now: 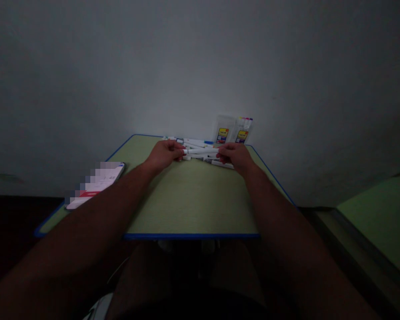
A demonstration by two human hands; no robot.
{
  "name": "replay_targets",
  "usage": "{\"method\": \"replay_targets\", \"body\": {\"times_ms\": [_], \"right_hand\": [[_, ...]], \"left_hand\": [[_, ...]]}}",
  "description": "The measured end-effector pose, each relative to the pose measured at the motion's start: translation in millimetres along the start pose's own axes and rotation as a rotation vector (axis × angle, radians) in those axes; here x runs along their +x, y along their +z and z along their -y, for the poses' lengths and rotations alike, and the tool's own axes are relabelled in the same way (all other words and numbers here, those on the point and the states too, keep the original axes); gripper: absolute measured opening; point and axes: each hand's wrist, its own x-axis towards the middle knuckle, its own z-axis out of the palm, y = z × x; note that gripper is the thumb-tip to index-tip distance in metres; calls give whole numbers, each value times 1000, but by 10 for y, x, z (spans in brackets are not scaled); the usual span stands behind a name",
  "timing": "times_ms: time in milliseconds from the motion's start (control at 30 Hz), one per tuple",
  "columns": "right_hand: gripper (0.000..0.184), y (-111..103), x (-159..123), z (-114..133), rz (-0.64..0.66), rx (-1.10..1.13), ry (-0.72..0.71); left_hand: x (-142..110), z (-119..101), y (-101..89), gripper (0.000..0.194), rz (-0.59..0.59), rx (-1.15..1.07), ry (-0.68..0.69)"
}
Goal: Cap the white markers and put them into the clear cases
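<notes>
So the left hand (166, 152) has its fingers pinched round one end of a slim white cylindrical marker (202, 151), and the right hand (235, 155) grips the other end. It's held level just over a messy pile of white markers (195, 143) at the far side of the pale green, blue-edged table (193, 200). Two clear plastic cases (224, 129) stand just behind.

Blurring squares hide part of the phone's screen (102, 184), and the case labels (222, 135) are too small to read.
</notes>
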Motion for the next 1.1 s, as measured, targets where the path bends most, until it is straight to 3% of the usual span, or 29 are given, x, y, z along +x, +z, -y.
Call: {"method": "replay_targets", "body": {"times_ms": [533, 700, 900, 1100], "right_hand": [[10, 4, -18, 12, 13, -13, 17], [8, 46, -44, 32, 19, -38, -37], [17, 72, -69, 29, 48, -85, -99], [16, 93, -63, -7, 68, -134, -127]], "left_hand": [[1, 12, 20, 10, -20, -21, -19], [22, 46, -10, 15, -53, -8, 25], [31, 12, 7, 30, -101, -105, 10], [28, 1, 9, 32, -96, -164, -7]]}}
